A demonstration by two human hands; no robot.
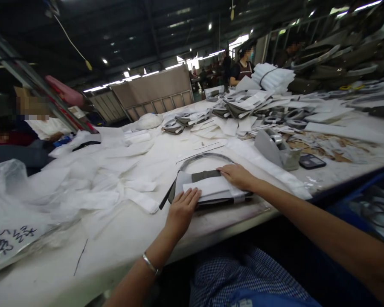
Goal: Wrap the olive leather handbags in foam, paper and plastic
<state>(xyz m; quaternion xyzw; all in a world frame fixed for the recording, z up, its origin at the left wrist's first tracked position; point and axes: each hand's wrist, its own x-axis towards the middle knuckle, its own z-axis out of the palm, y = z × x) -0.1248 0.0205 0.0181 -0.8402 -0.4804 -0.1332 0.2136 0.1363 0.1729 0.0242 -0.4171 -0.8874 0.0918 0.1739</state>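
A dark grey-green bag (206, 175) lies flat at the table's near edge, its wrapped handle (195, 161) arching away from me. A white sheet (208, 187) covers part of its front, and a strip of clear tape or film shows near its lower right. My left hand (184, 209) rests on the bag's lower left, fingers stretched out flat over the sheet's edge. At the upper right, my right hand (238, 175) has its fingers drawn together on the bag's edge; the thumb's grip is partly hidden.
Right of the bag stand a grey tape dispenser (272, 147) and a dark phone (312, 161). Thin white sheets (92, 183) spread to the left, beside a marked plastic bag (9, 230). Piled wrapped bags (240, 104) lie farther back. A co-worker (243, 66) is beyond the table.
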